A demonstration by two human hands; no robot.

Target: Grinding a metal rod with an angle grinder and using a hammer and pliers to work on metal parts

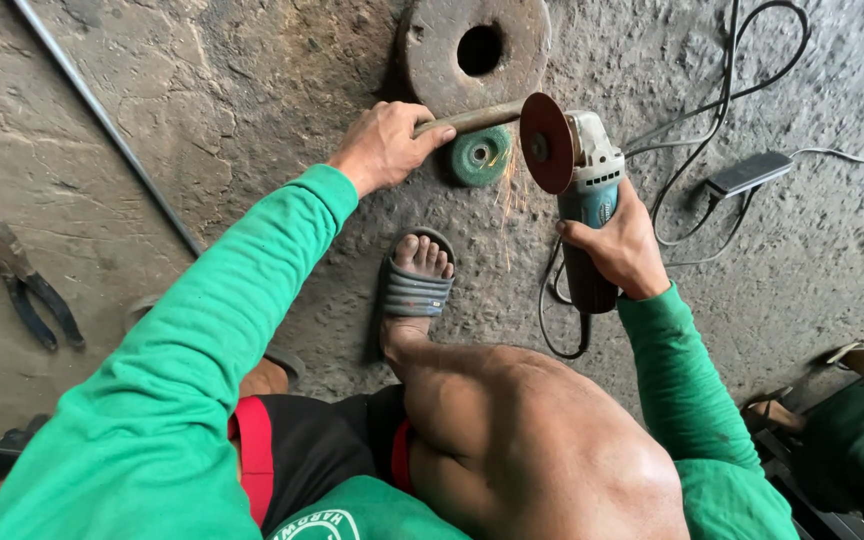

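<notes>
A: Right, quick rundown pls. What's the left hand (384, 146) on?

B: Fingers wrapped round a metal rod (472, 118), pressing it down. Rod lies approx level, running from that hand twd the right, w/ its far end against the grinder's disc (546, 143). It crosses the lower edge of a heavy round steel ring (442, 55) w/ a hole in the middle, lying flat on the concrete floor (252, 80).

A: And the right hand (620, 243)?

B: Closed tight round the body of an angle grinder (586, 190), teal and grey. Disc is reddish-brown, stands on edge, meets the rod end. Sparks (508, 190) drop below the contact pt.

A: Anything under the rod?

B: Green flap disc (479, 155) flat on the floor, just below the rod, beside the cutting disc.

A: Feet?

B: One foot in a grey slide sandal (416, 280), toes pointing up twd the green disc, near it but apart.

A: Cables?

B: Black cord (562, 310) loops from the grinder's tail; more cable curls at upper right to a dark power strip (749, 173).

A: Rest of the floor?

B: Pliers (22, 285) w/ dark handles at far left, well apart from the work. Thin long bar (102, 120) runs diagonally across upper left. Both sleeves green. Another person's foot and green clothing at lower right edge (852, 420).
</notes>
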